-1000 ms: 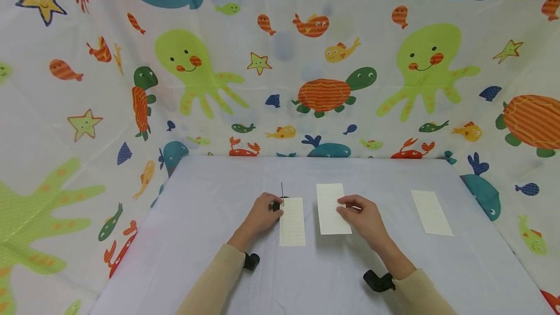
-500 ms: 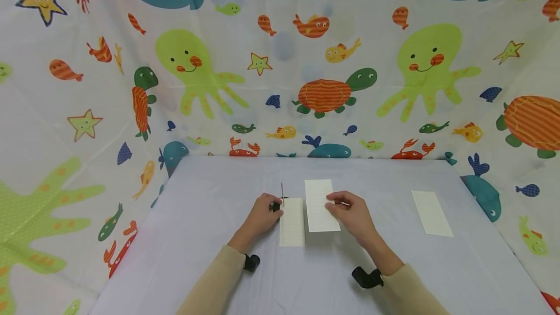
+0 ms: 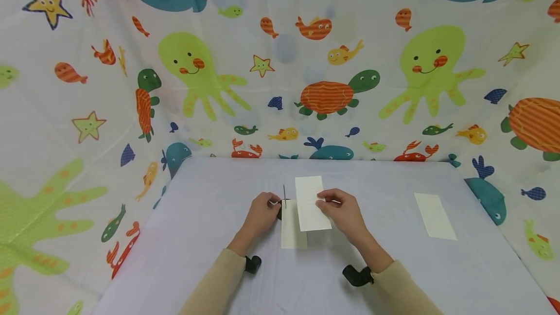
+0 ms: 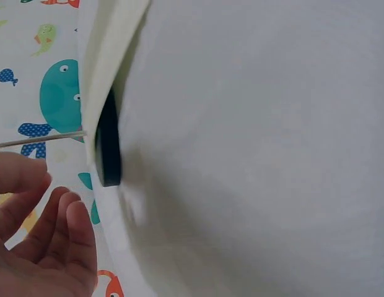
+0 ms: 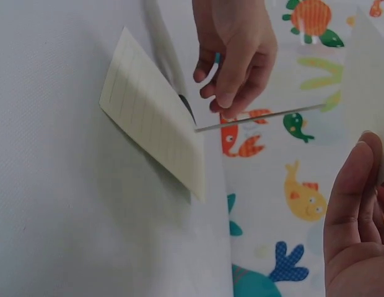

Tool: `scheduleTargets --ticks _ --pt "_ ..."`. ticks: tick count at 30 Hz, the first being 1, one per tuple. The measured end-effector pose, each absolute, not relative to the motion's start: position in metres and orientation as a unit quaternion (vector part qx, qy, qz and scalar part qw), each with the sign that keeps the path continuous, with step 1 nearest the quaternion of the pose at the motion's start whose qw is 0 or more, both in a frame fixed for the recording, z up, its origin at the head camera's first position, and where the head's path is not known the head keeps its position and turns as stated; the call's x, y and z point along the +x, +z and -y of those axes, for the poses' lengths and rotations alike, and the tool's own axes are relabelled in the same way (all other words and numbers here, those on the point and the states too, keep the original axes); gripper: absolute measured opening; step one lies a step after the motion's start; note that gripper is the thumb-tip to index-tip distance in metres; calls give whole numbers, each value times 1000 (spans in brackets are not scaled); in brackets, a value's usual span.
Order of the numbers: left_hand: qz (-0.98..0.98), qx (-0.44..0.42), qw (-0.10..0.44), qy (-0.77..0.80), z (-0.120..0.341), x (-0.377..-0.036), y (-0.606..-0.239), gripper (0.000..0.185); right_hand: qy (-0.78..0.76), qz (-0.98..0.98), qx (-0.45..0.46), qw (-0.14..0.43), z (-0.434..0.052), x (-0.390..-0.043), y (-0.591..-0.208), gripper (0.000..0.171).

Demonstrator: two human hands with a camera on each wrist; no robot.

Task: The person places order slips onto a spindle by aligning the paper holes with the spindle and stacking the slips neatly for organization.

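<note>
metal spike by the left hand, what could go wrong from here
The thin metal spike stands bare close to the left hand, so a finger might get pricked if its tip is sharp.
The right hand pinches the raised lined sheet at one edge only, so it could bend or slip if pushed against something.
</note>
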State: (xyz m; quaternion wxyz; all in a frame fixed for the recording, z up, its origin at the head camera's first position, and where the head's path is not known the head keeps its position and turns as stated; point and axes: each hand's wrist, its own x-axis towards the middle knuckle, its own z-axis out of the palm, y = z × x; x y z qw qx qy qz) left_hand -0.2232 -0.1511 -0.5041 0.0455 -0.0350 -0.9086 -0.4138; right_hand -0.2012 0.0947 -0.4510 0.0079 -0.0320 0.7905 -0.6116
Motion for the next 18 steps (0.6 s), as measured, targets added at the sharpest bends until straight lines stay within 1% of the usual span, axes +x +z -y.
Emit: scheduleTargets --ticks 8,12,18 --pt "889 -37 90 -447 153 -225 -490 12 -625 -779 -41 7 -85 -203 -452 21" --pt "875 -38 102 -472 153 -226 -482 12 -627 -778 -42 -1 -80 -204 -451 21" --pt "861 -27 112 -495 153 -228 -469 18 -632 -774 -42 -6 -71 -206 -449 21"
